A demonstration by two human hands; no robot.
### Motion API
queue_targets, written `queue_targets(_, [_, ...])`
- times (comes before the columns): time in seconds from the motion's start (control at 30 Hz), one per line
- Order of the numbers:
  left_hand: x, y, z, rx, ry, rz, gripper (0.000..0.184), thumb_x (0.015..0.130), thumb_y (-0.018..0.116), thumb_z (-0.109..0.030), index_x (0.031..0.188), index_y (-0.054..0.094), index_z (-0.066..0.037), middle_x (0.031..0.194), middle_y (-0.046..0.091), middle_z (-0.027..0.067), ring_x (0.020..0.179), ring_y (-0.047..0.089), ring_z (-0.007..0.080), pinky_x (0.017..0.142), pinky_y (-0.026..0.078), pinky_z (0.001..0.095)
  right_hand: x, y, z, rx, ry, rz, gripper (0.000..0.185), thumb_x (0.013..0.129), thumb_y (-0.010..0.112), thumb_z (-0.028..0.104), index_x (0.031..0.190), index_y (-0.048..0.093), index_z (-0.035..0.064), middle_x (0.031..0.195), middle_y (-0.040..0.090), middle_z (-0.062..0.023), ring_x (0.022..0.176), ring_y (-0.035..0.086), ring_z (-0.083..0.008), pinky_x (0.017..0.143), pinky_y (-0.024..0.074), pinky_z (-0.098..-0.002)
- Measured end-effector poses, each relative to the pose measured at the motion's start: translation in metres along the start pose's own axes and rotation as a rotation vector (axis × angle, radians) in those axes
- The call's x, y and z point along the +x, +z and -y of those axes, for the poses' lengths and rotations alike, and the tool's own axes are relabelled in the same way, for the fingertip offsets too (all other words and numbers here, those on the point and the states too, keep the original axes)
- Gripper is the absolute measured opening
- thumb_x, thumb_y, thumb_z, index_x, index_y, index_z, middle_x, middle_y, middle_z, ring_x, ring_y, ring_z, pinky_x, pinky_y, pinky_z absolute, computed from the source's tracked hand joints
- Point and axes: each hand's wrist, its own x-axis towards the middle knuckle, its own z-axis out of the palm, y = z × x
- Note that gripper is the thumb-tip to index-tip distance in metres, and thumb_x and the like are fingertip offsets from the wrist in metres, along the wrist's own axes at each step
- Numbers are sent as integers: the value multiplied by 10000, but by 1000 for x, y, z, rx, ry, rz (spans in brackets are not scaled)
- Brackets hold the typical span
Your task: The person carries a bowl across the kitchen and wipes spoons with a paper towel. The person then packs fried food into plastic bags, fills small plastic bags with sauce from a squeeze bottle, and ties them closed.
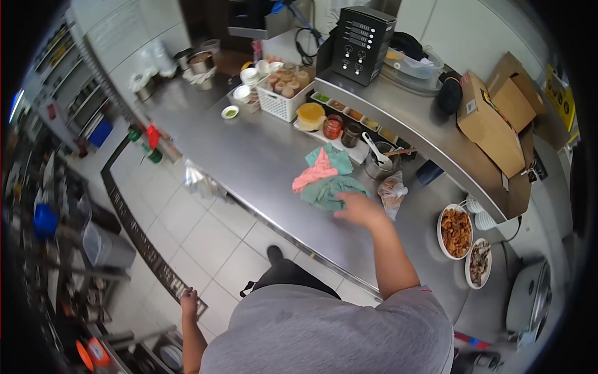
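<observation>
At the edge of the steel counter's cloth pile, my right hand (360, 209) touches a green cloth (333, 192), thumb and fingers apart. A pink cloth (316, 171) lies against it, with another green cloth (330, 159) behind. Beside my right hand is a clear plastic bag (392, 193) with something inside. My left hand (189, 300) hangs low on the left, fingers curled, over the end of a long dark strip (140, 234). Whether it holds anything is too small to tell.
Behind the cloths stand a metal pot (381, 167) with utensils, a red jar (332, 127) and a white basket (277, 105) of bottles. Two food bowls (455, 232) (478, 263) sit at the right. A raised shelf (430, 146) holds boxes.
</observation>
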Motion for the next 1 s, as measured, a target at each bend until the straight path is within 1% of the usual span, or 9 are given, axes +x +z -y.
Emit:
queue_targets(0.3, [105,49,-116,159,-56,379,441,864,566,-184,1278,487,-56,924,629,78,782,609,178,577,458,300,107,-23,-121,57,762,-618,500,741,696,336,1139,596,52,1031,642,-198,1007,588,-351,867,459,-397])
queue_targets(0.43, [204,49,-18,850,329,417,321,845,572,-272,1058,643,-43,913,670,149,843,638,327,697,504,427,128,-16,-171,-72,662,-392,417,738,704,295,1072,636,54,1023,642,-191,987,591,-369,844,463,-405])
queue_targets(0.53, [244,64,-55,981,327,561,311,842,572,-290,1006,652,-37,928,668,164,856,634,343,707,504,430,111,-20,-186,-275,402,-980,260,781,642,213,986,664,54,1068,629,-189,1014,578,-359,855,457,-413])
queue_targets(0.63, [282,53,-112,1216,315,745,315,837,573,-316,927,666,-29,949,666,186,877,628,367,722,503,435,85,-18,-183,-384,540,-935,246,794,629,201,984,662,49,1036,640,-183,991,585,-367,844,462,-421])
queue_targets(0.67, [315,50,-128,1268,869,975,339,856,574,-343,916,652,-19,992,671,179,826,651,347,689,506,450,78,-19,-180,-440,594,-915,240,800,623,195,983,661,46,1020,645,-181,979,588,-372,838,464,-424])
queue_targets(0.73, [160,89,-377,1188,3,800,414,913,544,-359,1093,561,13,929,666,169,784,652,311,631,558,457,65,-22,-175,-559,696,-867,227,812,610,182,981,660,40,988,655,-175,956,595,-380,827,469,-432])
queue_targets(0.8, [275,110,-362,861,-255,1047,456,929,526,-378,1173,520,8,923,652,167,758,648,291,604,573,443,56,-29,-155,-564,845,-805,217,818,603,171,966,657,22,912,662,-166,897,617,-344,789,484,-412])
queue_targets(0.87, [211,142,-466,934,125,1043,471,907,518,-417,1026,612,28,825,657,136,745,654,230,565,563,359,58,-34,-125,-549,958,-741,209,825,595,160,950,654,3,836,668,-157,838,639,-309,752,499,-391])
queue_targets(1.0, [181,200,-546,844,531,1146,410,866,591,-404,875,616,5,760,642,96,667,616,203,561,513,324,76,-14,-60,588,992,-1071,156,834,564,89,895,637,-34,781,642,-122,720,615,-187,650,501,-304])
